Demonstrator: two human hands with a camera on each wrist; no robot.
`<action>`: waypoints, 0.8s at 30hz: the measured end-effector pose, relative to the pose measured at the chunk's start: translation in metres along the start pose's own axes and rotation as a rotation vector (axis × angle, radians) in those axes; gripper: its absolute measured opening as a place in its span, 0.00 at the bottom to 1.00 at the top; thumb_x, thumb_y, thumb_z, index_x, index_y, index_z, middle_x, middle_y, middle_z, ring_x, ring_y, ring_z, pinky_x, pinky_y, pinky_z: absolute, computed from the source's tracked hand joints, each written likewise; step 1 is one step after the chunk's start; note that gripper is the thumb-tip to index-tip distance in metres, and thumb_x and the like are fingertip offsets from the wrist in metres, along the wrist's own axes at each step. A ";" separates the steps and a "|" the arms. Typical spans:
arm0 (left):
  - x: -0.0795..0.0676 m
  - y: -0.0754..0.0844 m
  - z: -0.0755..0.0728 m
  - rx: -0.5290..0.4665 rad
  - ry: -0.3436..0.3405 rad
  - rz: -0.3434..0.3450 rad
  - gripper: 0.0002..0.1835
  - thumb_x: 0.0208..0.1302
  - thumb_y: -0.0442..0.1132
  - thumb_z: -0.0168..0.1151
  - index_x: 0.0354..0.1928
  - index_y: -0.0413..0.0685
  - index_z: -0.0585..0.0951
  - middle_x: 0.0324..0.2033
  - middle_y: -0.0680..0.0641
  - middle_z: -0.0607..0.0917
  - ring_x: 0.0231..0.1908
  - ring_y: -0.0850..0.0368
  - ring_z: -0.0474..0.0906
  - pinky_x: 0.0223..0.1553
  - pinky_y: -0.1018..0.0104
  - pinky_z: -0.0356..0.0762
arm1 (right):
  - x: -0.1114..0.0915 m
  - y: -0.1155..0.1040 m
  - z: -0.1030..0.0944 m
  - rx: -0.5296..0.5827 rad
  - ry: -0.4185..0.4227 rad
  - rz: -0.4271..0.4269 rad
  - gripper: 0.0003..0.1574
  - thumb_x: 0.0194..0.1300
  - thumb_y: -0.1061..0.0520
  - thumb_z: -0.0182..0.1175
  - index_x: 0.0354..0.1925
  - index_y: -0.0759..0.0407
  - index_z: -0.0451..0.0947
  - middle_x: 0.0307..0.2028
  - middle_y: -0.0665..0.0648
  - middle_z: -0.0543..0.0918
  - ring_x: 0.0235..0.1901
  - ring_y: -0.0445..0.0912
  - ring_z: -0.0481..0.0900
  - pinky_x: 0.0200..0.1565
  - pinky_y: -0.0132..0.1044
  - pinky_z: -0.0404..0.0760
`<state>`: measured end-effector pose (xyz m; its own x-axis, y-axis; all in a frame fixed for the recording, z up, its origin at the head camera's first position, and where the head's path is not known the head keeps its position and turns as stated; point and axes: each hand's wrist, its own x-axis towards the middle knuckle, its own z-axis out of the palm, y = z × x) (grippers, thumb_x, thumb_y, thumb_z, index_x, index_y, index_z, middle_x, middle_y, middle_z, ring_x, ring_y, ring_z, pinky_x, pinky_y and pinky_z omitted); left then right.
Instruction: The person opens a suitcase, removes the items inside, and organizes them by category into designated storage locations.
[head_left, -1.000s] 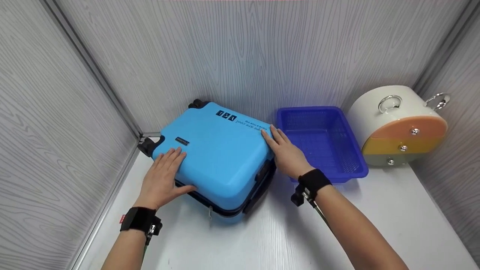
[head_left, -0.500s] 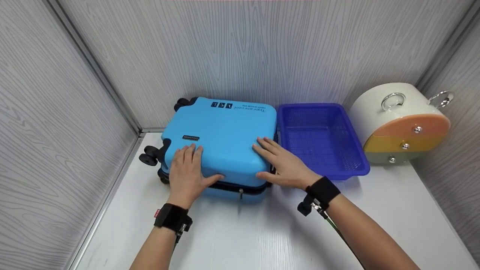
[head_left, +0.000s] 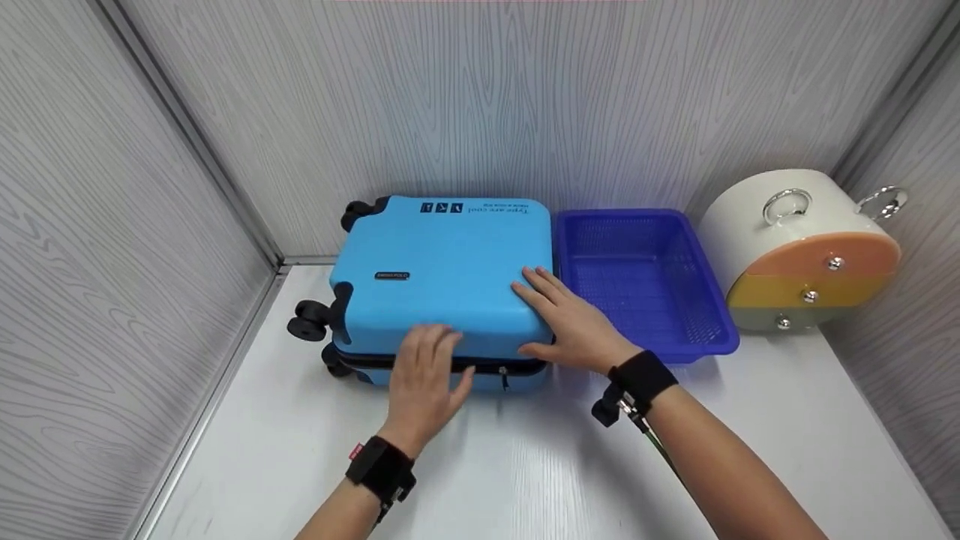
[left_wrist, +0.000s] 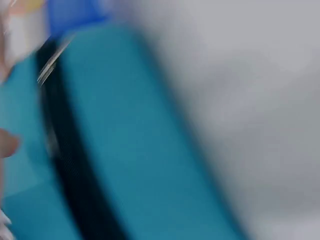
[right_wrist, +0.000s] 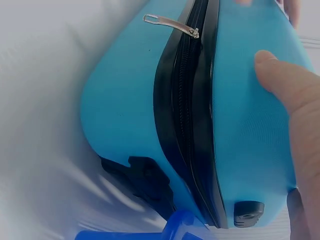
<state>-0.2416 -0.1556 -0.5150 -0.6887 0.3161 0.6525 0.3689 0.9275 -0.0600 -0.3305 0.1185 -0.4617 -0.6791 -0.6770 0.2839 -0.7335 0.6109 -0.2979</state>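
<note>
A light blue hard-shell suitcase (head_left: 450, 255) lies flat on the white table, its black wheels (head_left: 307, 321) pointing left. Along its front side runs a black zipper seam, where a metal zipper pull (right_wrist: 170, 24) hangs near the right corner. My right hand (head_left: 577, 326) rests on the front right corner, fingers extended over the top and thumb against the side. At the front side, my left hand (head_left: 424, 382) is blurred, its fingers loosely bent near the seam and holding nothing. Motion blurs the suitcase in the left wrist view.
Right beside the suitcase stands a blue plastic basket (head_left: 709, 300) with perforated walls. Further right is a rounded white case (head_left: 742, 202) with ring handles and orange, yellow and green drawers. Wood-grain panels (head_left: 480, 97) enclose the table at the back and sides.
The suitcase has turned counterclockwise, so its front side now lies parallel to the back wall, beside the basket. My left hand has moved right and come off its top; the right hand stays on the corner.
</note>
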 end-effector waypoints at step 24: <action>-0.011 0.062 0.022 -0.848 -0.466 -0.603 0.16 0.82 0.48 0.50 0.36 0.55 0.83 0.30 0.53 0.86 0.22 0.58 0.74 0.24 0.65 0.69 | 0.000 -0.004 0.010 -0.038 0.079 -0.001 0.64 0.63 0.30 0.67 0.83 0.49 0.47 0.81 0.57 0.47 0.80 0.53 0.41 0.73 0.55 0.59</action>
<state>-0.2249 -0.0972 -0.5429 -0.9963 0.0719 0.0473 0.0802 0.5758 0.8136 -0.3272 0.1122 -0.4699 -0.6770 -0.6443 0.3557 -0.7341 0.6259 -0.2634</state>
